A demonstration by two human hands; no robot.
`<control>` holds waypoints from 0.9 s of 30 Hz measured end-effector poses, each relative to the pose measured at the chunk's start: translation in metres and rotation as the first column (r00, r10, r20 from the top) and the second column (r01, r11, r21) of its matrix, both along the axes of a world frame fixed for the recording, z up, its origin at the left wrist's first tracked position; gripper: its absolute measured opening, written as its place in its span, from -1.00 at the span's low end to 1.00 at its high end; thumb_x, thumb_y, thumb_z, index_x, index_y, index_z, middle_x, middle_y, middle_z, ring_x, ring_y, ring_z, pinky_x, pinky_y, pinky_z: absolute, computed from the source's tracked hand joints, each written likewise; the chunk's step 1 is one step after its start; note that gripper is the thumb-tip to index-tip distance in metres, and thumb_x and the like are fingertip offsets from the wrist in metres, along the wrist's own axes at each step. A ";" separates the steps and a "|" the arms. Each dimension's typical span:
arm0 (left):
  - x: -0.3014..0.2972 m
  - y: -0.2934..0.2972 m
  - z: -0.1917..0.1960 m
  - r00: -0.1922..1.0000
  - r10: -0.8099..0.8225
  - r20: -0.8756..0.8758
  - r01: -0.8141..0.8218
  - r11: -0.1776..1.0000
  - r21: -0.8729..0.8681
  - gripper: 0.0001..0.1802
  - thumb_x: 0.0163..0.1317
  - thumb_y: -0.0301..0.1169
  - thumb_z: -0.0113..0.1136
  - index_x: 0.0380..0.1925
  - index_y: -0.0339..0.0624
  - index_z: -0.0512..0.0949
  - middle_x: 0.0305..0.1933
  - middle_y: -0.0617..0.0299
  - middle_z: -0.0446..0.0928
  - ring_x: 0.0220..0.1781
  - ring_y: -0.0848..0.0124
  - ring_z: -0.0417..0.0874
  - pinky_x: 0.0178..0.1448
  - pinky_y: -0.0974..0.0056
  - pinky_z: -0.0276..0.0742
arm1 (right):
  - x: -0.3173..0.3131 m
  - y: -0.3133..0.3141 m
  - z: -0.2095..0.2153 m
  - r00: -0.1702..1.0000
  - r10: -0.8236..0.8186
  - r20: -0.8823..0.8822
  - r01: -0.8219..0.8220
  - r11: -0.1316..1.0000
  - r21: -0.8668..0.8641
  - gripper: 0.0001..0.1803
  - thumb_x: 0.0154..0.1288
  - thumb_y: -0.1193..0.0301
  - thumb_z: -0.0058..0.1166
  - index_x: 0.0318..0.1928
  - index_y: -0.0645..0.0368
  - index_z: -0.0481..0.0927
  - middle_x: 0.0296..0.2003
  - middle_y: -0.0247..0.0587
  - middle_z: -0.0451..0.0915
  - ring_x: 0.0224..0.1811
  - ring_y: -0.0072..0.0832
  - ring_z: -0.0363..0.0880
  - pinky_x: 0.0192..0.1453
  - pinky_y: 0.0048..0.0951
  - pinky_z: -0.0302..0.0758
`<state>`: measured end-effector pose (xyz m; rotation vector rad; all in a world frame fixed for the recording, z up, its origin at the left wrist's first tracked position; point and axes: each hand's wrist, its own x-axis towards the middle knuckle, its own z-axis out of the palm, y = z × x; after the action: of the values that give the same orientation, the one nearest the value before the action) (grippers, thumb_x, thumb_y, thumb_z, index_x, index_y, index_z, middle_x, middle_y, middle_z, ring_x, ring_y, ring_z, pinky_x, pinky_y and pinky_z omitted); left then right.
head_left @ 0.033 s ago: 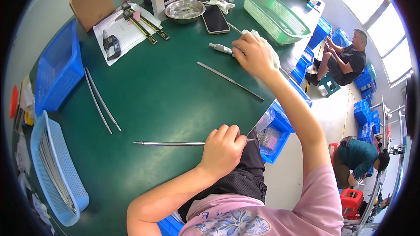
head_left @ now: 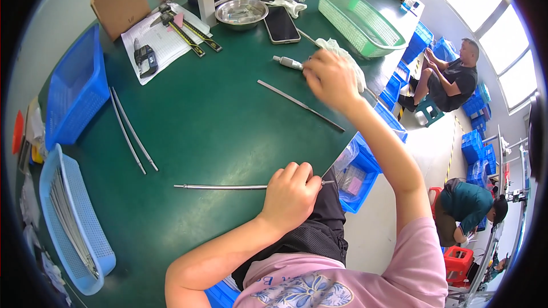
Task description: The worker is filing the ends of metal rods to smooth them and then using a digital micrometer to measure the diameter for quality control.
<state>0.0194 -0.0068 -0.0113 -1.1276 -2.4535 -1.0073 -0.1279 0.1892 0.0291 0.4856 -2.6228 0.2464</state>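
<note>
My left hand [head_left: 289, 195] is closed around a slim metal tube [head_left: 222, 186] at the table's near edge. The tube points left, its short right end poking out past my fist. My right hand [head_left: 334, 78], smeared by motion, is at the right end of a silver micrometer [head_left: 290, 63], its fingertips partly hidden. Beneath and behind that hand lies a crumpled white cloth or glove [head_left: 346, 59]. A thin flat metal strip [head_left: 299, 104] with a narrower end rests between my hands. Two more curved tubes [head_left: 132, 131] lie to the left.
On the left stand a blue basket [head_left: 77, 91] and a light-blue basket [head_left: 94, 217] holding several metal strips or tubes. Farther back are calipers [head_left: 182, 31] on papers, a steel bowl [head_left: 241, 12], a phone [head_left: 282, 25] and a green basket [head_left: 365, 25]. Two people sit beyond the table's right edge.
My right hand has shifted slightly down and to the right, and its fingers are blurred. My left hand and the tube have stayed in place.
</note>
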 end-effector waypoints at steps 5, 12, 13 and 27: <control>0.001 -0.001 0.003 1.000 0.000 0.026 -0.001 1.000 0.030 -0.88 -0.10 -0.45 0.31 -0.50 -0.16 0.59 -0.41 0.26 0.43 -0.36 0.27 0.48 -0.31 0.20 0.40 | 0.078 -0.019 -0.016 0.998 -0.064 0.028 0.059 0.986 0.153 -0.84 0.11 0.36 0.11 -0.51 0.17 0.55 -0.41 -0.18 0.51 -0.31 -0.26 0.57 -0.23 -0.23 0.48; 0.001 -0.010 0.006 0.998 0.044 0.049 -0.049 0.992 0.112 -0.90 -0.13 -0.50 0.29 -0.51 -0.17 0.62 -0.43 0.24 0.46 -0.37 0.26 0.49 -0.32 0.21 0.43 | 0.127 0.016 -0.018 0.958 -0.277 0.073 0.286 0.941 -0.180 -0.91 0.29 0.44 -0.02 -0.26 0.20 0.45 -0.47 -0.10 0.54 -0.46 -0.19 0.56 -0.37 -0.22 0.45; 0.001 -0.011 0.005 0.998 0.046 0.053 -0.052 0.992 0.113 -0.90 -0.13 -0.50 0.29 -0.51 -0.17 0.62 -0.43 0.24 0.46 -0.37 0.26 0.49 -0.32 0.21 0.43 | 0.140 0.023 -0.016 0.958 -0.275 0.076 0.285 0.942 -0.178 -0.91 0.29 0.44 -0.02 -0.26 0.20 0.45 -0.47 -0.10 0.54 -0.46 -0.19 0.56 -0.37 -0.22 0.45; -0.001 -0.004 0.006 0.999 0.028 0.044 -0.032 0.995 0.097 -0.89 -0.10 -0.59 0.33 -0.50 -0.22 0.61 -0.45 0.24 0.46 -0.41 0.28 0.47 -0.35 0.24 0.41 | 0.194 0.045 -0.054 0.923 -0.333 0.194 0.385 0.826 -0.412 -0.87 0.41 0.45 -0.10 -0.20 0.24 0.50 -0.34 -0.04 0.65 -0.41 -0.17 0.62 -0.31 -0.34 0.49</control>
<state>0.0186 -0.0112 -0.0049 -1.0456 -2.4174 -1.1407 0.0660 0.2345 -0.0250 -0.1888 -2.5835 0.7424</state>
